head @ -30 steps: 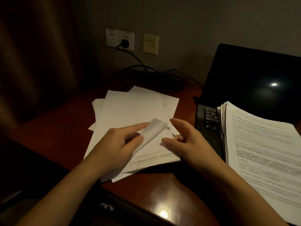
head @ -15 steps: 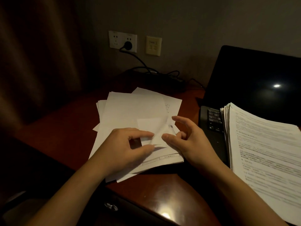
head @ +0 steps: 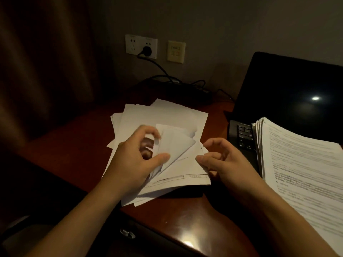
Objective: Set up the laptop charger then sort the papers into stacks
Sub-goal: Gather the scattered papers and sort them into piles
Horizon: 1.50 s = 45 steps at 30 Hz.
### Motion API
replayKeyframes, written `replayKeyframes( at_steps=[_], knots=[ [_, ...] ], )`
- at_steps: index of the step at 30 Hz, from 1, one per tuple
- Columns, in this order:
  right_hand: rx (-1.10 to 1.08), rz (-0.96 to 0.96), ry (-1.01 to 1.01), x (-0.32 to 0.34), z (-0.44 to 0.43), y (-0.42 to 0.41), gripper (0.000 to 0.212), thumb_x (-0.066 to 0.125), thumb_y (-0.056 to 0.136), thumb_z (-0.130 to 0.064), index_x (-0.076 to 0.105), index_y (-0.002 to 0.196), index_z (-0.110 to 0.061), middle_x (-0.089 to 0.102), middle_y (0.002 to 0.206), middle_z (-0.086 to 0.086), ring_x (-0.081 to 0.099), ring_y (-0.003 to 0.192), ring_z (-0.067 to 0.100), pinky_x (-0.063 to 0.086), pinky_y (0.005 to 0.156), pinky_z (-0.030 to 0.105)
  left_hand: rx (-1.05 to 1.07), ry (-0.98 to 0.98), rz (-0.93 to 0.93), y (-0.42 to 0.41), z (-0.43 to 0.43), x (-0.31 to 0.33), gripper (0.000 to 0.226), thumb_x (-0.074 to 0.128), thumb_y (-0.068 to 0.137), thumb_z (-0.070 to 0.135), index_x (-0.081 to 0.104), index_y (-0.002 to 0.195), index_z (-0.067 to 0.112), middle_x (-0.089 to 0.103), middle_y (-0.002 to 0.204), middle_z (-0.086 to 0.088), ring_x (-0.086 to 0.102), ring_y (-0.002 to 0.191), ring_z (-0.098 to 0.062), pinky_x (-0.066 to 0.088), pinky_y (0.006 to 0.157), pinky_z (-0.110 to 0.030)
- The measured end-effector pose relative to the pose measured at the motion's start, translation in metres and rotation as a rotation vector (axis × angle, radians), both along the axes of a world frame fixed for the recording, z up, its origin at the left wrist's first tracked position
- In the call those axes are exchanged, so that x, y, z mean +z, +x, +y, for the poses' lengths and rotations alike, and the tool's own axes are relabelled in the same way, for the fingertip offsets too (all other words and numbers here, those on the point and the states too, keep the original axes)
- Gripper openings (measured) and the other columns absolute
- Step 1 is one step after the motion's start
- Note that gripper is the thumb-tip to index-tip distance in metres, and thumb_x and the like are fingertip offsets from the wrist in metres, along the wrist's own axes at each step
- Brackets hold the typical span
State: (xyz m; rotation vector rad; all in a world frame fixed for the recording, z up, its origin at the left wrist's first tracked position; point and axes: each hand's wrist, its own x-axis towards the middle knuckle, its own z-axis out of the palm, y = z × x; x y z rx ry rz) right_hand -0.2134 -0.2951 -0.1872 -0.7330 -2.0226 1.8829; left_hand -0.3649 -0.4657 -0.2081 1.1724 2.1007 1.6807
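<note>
Left hand [head: 137, 156] comes in from lower left, forearm angled up over the desk [head: 61, 145] edge, wrist bent slightly inward. Its thumb and curled fingers pinch the turned-up corners of a few lifted sheets [head: 174, 143], bent up off the loose pile of papers [head: 163, 115]. I see the thumb in front of the sheets and the index finger hooked over the top behind them.

Right hand [head: 222, 160] comes in from lower right, palm facing left. Its fingers are loosely curled and relaxed, and I see nothing gripped. The thumb tip sits right at the pile's right edge; I can't tell whether it presses down.

The loose pile lies fanned and uneven mid-desk, between the two hands. A second, neater stack of printed pages [head: 306, 173] rests on the open laptop [head: 289, 93], covering most of the keyboard [head: 243, 134].

The charger plug [head: 147, 51] sits in the wall socket [head: 141, 45]. Its cable [head: 159, 67] drops to the back of the desk and runs toward the laptop; the laptop end is too dark for me to see.
</note>
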Motion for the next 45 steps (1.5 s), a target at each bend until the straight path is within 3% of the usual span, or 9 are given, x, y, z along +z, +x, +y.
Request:
replayKeyframes(
  at_steps=[4, 10, 19, 25, 32, 35, 37, 41, 45],
  knots=[
    [-0.026, 0.06, 0.09, 0.0, -0.003, 0.0, 0.039, 0.073, 0.078, -0.026, 0.053, 0.111, -0.018, 0.07, 0.077, 0.015, 0.068, 0.09, 0.048, 0.056, 0.081, 0.057, -0.083, -0.082, 0.245, 0.0, 0.0, -0.002, 0.049, 0.058, 0.098, 0.023, 0.049, 0.128, 0.06, 0.057, 0.103, 0.023, 0.057, 0.089, 0.008, 0.05, 0.067, -0.012],
    [-0.045, 0.028, 0.234, -0.004, -0.006, -0.004, 0.029, 0.073, 0.085, -0.027, 0.054, 0.107, -0.024, 0.069, 0.078, 0.019, 0.069, 0.078, 0.04, 0.055, 0.058, 0.027, -0.175, -0.292, 0.279, -0.001, -0.002, -0.004, 0.06, 0.066, 0.073, 0.073, 0.057, 0.128, 0.051, 0.049, 0.111, 0.036, 0.049, 0.109, 0.013, 0.049, 0.077, -0.009],
    [-0.014, -0.083, 0.231, -0.003, -0.005, -0.006, 0.037, 0.074, 0.088, -0.02, 0.052, 0.116, -0.031, 0.073, 0.071, -0.002, 0.073, 0.066, 0.014, 0.054, 0.054, 0.02, -0.21, -0.333, 0.151, -0.005, -0.003, 0.005, 0.038, 0.076, 0.076, 0.052, 0.057, 0.108, 0.059, 0.052, 0.098, 0.032, 0.044, 0.094, 0.028, 0.045, 0.068, -0.003],
    [-0.059, -0.062, 0.254, -0.006, -0.01, -0.008, 0.039, 0.075, 0.088, -0.025, 0.051, 0.119, -0.03, 0.071, 0.068, 0.0, 0.072, 0.063, 0.015, 0.053, 0.051, 0.019, -0.222, -0.312, 0.119, -0.004, -0.004, 0.004, 0.046, 0.07, 0.063, 0.064, 0.056, 0.107, 0.062, 0.057, 0.094, 0.033, 0.052, 0.095, 0.014, 0.05, 0.07, -0.014],
    [0.022, -0.098, 0.122, 0.003, -0.005, -0.002, 0.042, 0.071, 0.09, -0.018, 0.048, 0.123, -0.031, 0.078, 0.083, -0.001, 0.076, 0.076, 0.014, 0.056, 0.058, 0.019, -0.143, -0.127, 0.132, -0.004, -0.004, -0.002, 0.036, 0.059, 0.097, 0.026, 0.055, 0.119, 0.054, 0.064, 0.085, 0.042, 0.064, 0.088, 0.009, 0.046, 0.063, -0.006],
    [0.052, -0.127, 0.106, 0.004, -0.001, 0.001, 0.045, 0.071, 0.09, -0.014, 0.048, 0.124, -0.032, 0.078, 0.083, -0.004, 0.076, 0.079, 0.014, 0.057, 0.059, 0.02, -0.113, -0.087, 0.151, -0.004, -0.005, -0.004, 0.061, 0.051, 0.102, 0.02, 0.033, 0.139, 0.065, 0.066, 0.073, 0.018, 0.063, 0.096, -0.018, 0.047, 0.058, -0.014],
    [0.038, -0.125, 0.151, 0.003, -0.004, 0.0, 0.047, 0.072, 0.089, -0.016, 0.048, 0.126, -0.032, 0.076, 0.079, -0.003, 0.076, 0.077, 0.014, 0.057, 0.058, 0.02, -0.136, -0.118, 0.17, -0.005, -0.005, -0.005, 0.053, 0.052, 0.102, 0.02, 0.047, 0.128, 0.067, 0.062, 0.081, 0.017, 0.047, 0.065, -0.001, 0.048, 0.062, -0.018],
    [-0.038, -0.086, 0.262, 0.0, -0.01, -0.007, 0.045, 0.076, 0.086, -0.021, 0.05, 0.121, -0.032, 0.072, 0.075, 0.007, 0.074, 0.068, 0.017, 0.058, 0.057, 0.023, -0.171, -0.313, 0.247, 0.0, -0.006, -0.003, 0.046, 0.074, 0.076, 0.055, 0.054, 0.116, 0.062, 0.057, 0.087, 0.022, 0.053, 0.088, 0.007, 0.048, 0.064, -0.014],
    [-0.079, -0.046, 0.228, -0.003, -0.011, -0.007, 0.027, 0.071, 0.09, -0.029, 0.056, 0.113, -0.025, 0.073, 0.072, 0.005, 0.071, 0.064, 0.014, 0.054, 0.055, 0.022, -0.125, -0.231, 0.251, 0.0, -0.004, -0.003, 0.045, 0.069, 0.09, 0.034, 0.054, 0.129, 0.051, 0.06, 0.099, 0.017, 0.058, 0.086, 0.007, 0.051, 0.06, -0.018]
  ],
)
